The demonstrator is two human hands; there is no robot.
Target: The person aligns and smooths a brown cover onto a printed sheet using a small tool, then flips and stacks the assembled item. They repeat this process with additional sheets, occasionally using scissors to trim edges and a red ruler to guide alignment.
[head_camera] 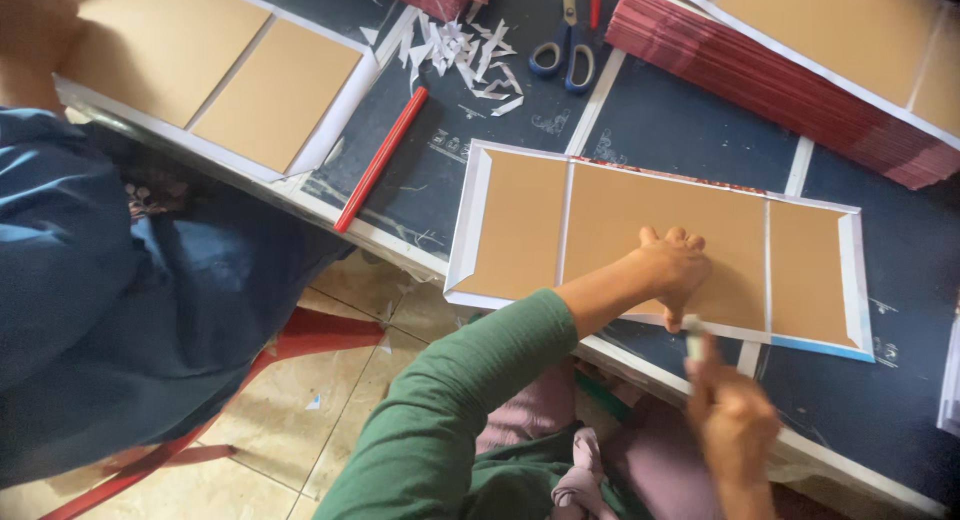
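Observation:
My left hand (672,268) presses flat on the middle brown board of a book cover (520,230), made of three brown boards laid on a white sheet with folded edges. My right hand (733,418) grips a small pale tool (692,337) whose tip touches the cover's near white edge. The green sleeve of my left arm (450,420) reaches up from below.
Another person in blue (90,280) sits at left by a second cover (220,70). A red stick (380,160), blue-handled scissors (562,55), white paper scraps (460,50) and a stack of red-edged covers (790,70) lie on the dark table (690,120). The floor is tiled.

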